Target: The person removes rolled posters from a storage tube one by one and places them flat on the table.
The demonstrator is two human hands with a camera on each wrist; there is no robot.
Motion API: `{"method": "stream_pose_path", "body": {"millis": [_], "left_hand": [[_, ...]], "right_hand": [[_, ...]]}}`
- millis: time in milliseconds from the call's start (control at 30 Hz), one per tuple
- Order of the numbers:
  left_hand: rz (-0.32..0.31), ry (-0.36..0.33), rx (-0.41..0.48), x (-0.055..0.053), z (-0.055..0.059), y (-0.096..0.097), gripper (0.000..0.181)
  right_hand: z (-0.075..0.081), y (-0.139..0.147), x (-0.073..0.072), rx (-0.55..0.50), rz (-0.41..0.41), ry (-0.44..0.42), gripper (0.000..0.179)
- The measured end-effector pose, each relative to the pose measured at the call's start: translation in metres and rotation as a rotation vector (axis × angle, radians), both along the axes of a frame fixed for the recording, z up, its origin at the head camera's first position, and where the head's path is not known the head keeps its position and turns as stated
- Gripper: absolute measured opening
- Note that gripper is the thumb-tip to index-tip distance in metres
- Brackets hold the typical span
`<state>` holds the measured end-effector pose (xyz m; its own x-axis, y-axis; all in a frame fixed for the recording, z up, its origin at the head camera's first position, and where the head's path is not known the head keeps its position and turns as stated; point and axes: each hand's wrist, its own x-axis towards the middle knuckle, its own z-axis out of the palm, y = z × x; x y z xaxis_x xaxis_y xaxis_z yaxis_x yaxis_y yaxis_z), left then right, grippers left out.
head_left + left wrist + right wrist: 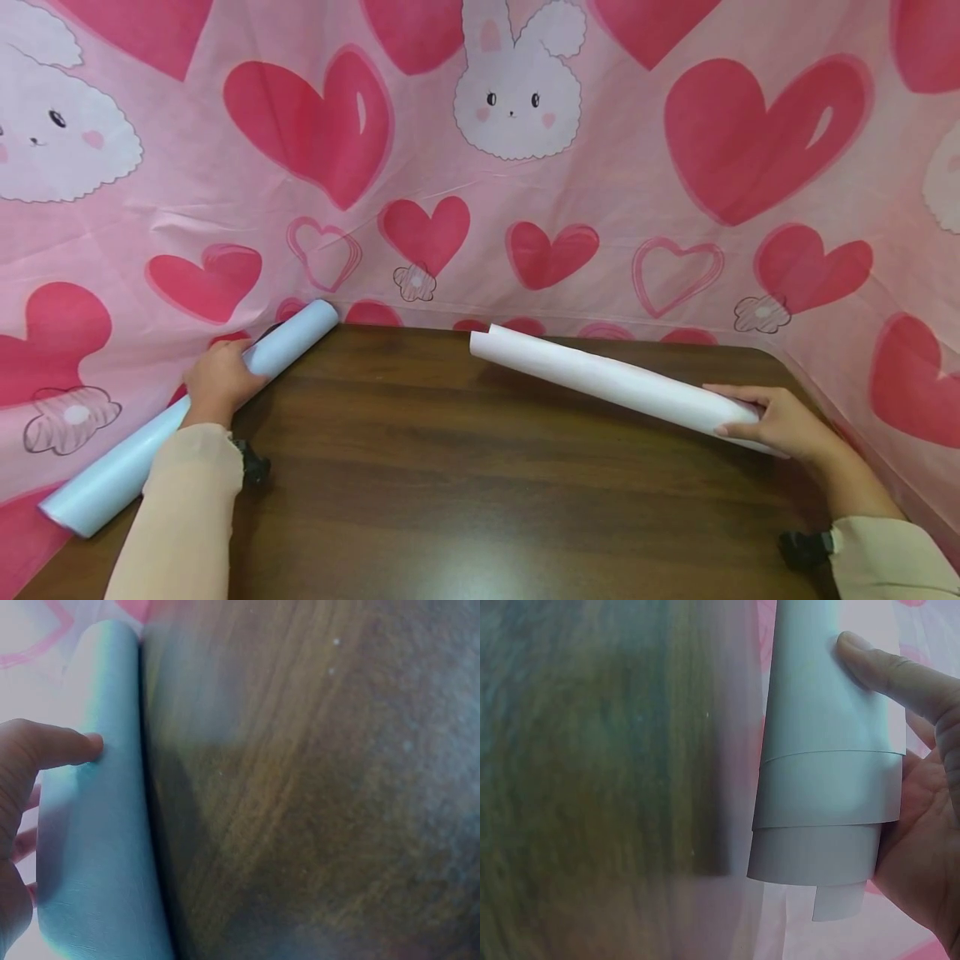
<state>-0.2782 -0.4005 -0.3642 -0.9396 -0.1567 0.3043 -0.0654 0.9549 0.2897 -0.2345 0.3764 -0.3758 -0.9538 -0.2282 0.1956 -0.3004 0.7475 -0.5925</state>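
A long light blue roll (288, 337) lies slantwise along the left edge of the table. My left hand (221, 379) grips it around the middle. In the left wrist view the thumb (79, 748) presses its near face, while the other fingers are partly hidden on its far side. On the right, my right hand (783, 425) holds a rolled white sheet of paper (615, 379) by its near end, thumb on one side and fingers on the other. The roll's layers (825, 851) stick out in steps at that end. Its far end points toward the back middle of the table.
The brown wooden table (465, 483) has a rounded back right corner. Behind it and at both sides hangs a pink cloth (480, 192) with hearts and rabbits. A small black device (255, 467) sits at the left wrist and another (804, 550) at the right.
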Motion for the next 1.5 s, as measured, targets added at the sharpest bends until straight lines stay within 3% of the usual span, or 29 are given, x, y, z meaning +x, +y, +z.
{"method": "stream_pose_path", "body": {"millis": [800,1200,1500], "left_hand": [[0.008,-0.029,-0.005,-0.002,0.002,0.009,0.086],[-0.008,-0.017,-0.016,-0.007,0.0,0.012,0.081],[-0.012,-0.044,0.0,-0.005,0.002,0.011,0.076]], "right_hand": [[-0.004,-0.001,0.001,0.01,0.043,0.047,0.059],[-0.006,-0.002,0.0,-0.001,0.065,0.078,0.057],[-0.007,-0.002,0.0,-0.013,0.069,0.083,0.057]]}}
